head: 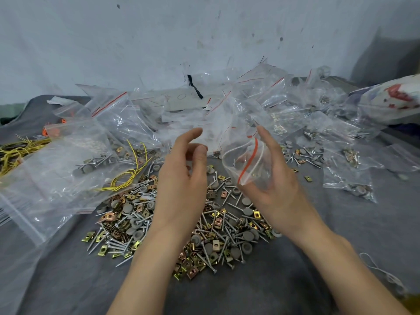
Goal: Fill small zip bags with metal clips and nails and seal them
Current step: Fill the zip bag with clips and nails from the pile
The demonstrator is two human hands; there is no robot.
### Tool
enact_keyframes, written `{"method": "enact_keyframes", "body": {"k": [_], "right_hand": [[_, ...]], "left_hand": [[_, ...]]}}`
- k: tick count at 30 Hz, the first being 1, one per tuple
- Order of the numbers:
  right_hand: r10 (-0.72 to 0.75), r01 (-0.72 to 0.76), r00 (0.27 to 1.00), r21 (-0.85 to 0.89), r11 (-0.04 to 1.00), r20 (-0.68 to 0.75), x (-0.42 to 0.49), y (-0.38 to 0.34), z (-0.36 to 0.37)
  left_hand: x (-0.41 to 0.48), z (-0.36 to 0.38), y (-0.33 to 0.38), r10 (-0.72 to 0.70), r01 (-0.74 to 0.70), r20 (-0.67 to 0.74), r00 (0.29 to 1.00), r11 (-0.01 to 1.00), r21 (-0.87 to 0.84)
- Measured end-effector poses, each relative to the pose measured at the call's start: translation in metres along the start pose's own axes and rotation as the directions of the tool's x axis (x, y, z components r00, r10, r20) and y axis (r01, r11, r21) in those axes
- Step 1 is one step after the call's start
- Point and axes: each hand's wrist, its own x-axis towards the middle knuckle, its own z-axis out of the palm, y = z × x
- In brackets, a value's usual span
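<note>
Nearest the viewer, two bare forearms reach forward over a grey cloth (341, 223). A thin white string (381, 271) lies on the cloth beside the right forearm.

Under and between the wrists is a loose pile (218, 235) of silver nails (122, 262), brass-coloured clips (192, 272) and grey round caps (246, 246), lying in no common direction.

The left hand (181, 178) is raised above the pile. It is released, with fingers loosely bent, thumb apart from them, and nothing in it.

The right hand (275, 194) grasps a small clear zip bag (250, 162), thumb at the lower edge and fingers up along the far side. The bag is held in the air above the far edge of the pile, just right of the left hand and not touching it. Its mouth gapes open toward the left hand. The red strip at the mouth runs steeply, from near the fingertips down to the thumb. How far the bag's body extends behind the mouth cannot be told, and no contents can be made out.

To the left lies a large clear bag (56, 173) with nails and caps inside; a loop of yellow wire (127, 176) sits at its edge. To the right, a small filled bag (350, 178) lies flat.

Beyond the hands is a heap of clear bags (261, 94) with red strips, piled against a marked pale wall (159, 37).
</note>
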Motion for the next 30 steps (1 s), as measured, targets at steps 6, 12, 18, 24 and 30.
{"method": "enact_keyframes", "body": {"k": [6, 12, 18, 24, 30], "right_hand": [[-0.005, 0.007, 0.997, 0.022, 1.0, -0.081, -0.001, 0.006, -0.005], [0.003, 0.008, 0.99, 0.072, 0.997, -0.143, 0.004, 0.011, -0.01], [-0.009, 0.021, 0.989, 0.08, 0.997, -0.144, 0.005, 0.016, -0.012], [0.01, 0.0, 0.986, 0.062, 0.998, -0.165, 0.006, 0.017, -0.015], [0.006, 0.004, 0.989, 0.065, 0.998, -0.149, 0.005, 0.013, -0.015]], "left_hand": [[-0.006, 0.011, -0.021, -0.097, -0.006, 0.254, 0.962, 0.926, 0.377], [-0.006, 0.021, -0.029, -0.065, -0.215, 0.411, 0.909, 0.773, 0.597], [-0.011, 0.041, -0.037, -0.037, -0.401, 0.523, 0.852, 0.596, 0.696], [-0.008, 0.048, -0.038, -0.039, -0.392, 0.496, 0.867, 0.56, 0.73], [-0.006, 0.041, -0.034, -0.043, -0.317, 0.461, 0.886, 0.669, 0.672]]}}
